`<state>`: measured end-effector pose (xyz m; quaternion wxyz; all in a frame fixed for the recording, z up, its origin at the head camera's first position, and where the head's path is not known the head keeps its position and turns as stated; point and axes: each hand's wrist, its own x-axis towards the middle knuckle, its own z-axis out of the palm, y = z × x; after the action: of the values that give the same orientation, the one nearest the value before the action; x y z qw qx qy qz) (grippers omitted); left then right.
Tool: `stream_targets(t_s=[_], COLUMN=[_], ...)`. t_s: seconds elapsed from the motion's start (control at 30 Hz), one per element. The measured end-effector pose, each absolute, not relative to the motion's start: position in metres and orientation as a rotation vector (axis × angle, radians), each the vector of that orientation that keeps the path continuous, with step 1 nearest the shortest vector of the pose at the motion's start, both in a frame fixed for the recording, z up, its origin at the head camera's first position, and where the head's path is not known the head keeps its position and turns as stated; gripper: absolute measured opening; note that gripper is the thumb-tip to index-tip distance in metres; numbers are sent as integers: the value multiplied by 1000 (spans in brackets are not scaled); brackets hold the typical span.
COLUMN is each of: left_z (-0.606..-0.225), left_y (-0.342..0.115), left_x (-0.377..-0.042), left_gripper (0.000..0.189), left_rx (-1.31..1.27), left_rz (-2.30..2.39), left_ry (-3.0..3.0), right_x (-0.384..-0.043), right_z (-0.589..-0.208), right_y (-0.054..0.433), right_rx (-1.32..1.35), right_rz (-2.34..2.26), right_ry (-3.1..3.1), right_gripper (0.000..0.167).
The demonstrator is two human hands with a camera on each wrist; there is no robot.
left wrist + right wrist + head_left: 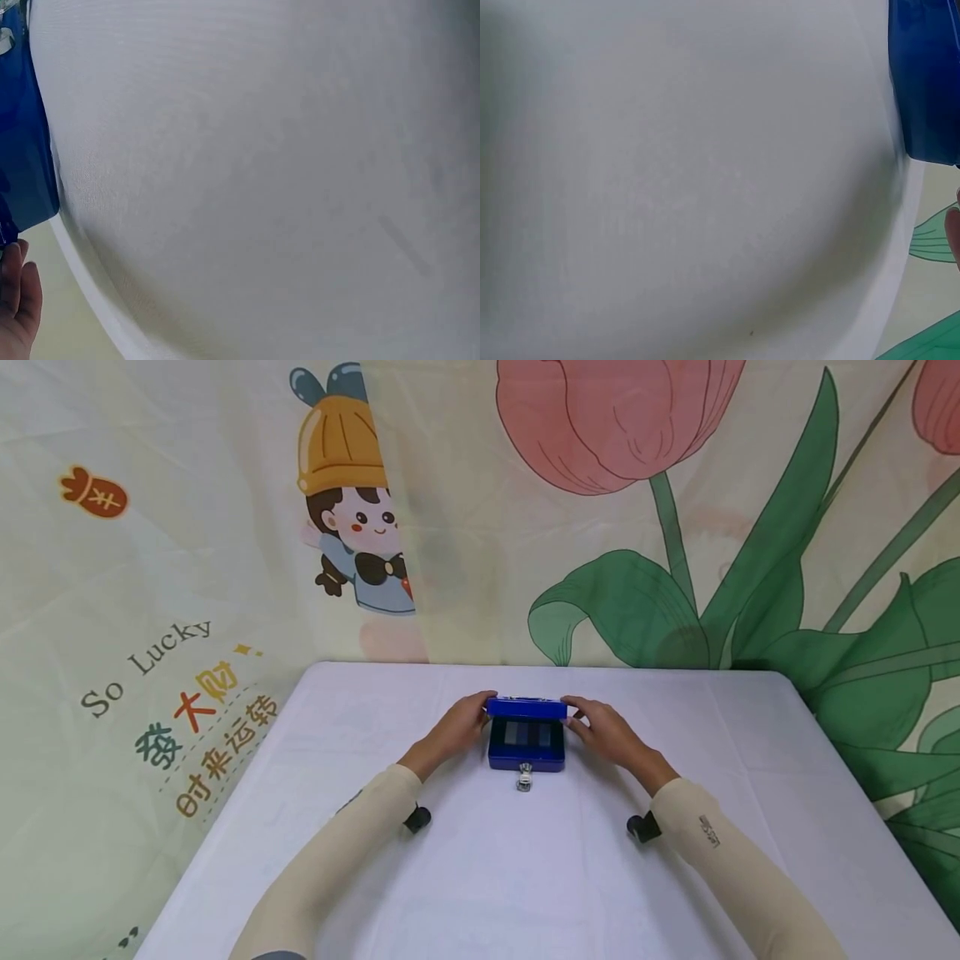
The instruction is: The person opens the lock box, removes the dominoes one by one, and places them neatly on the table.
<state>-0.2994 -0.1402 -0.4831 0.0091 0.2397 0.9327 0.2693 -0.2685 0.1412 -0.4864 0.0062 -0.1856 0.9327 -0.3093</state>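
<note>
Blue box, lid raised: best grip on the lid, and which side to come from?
Probably the lid's two short ends, left hand from the left, right hand from the right. The lid stands up from the box, leaving both ends exposed; a metal piece sits at the box's front.

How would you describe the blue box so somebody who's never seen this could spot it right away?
Start at the white table before the tulip-print backdrop. Toward its far edge, the blue box sits between the left hand and right hand, which hold its raised lid. A silver clasp at its front and its blue colour set it apart from the black wrist cameras.
</note>
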Motion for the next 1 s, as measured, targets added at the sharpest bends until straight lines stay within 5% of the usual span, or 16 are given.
stream_targets(t_s=[1.0], left_z=[-487], left_y=[-132], left_x=[-315], left_gripper=[35], left_rx=[664], left_rz=[709], left_ry=[2987], right_x=[-289], right_z=[-491], right_y=[131], right_rx=[-473], right_rz=[-1096], right_ry=[3014], right_gripper=[33])
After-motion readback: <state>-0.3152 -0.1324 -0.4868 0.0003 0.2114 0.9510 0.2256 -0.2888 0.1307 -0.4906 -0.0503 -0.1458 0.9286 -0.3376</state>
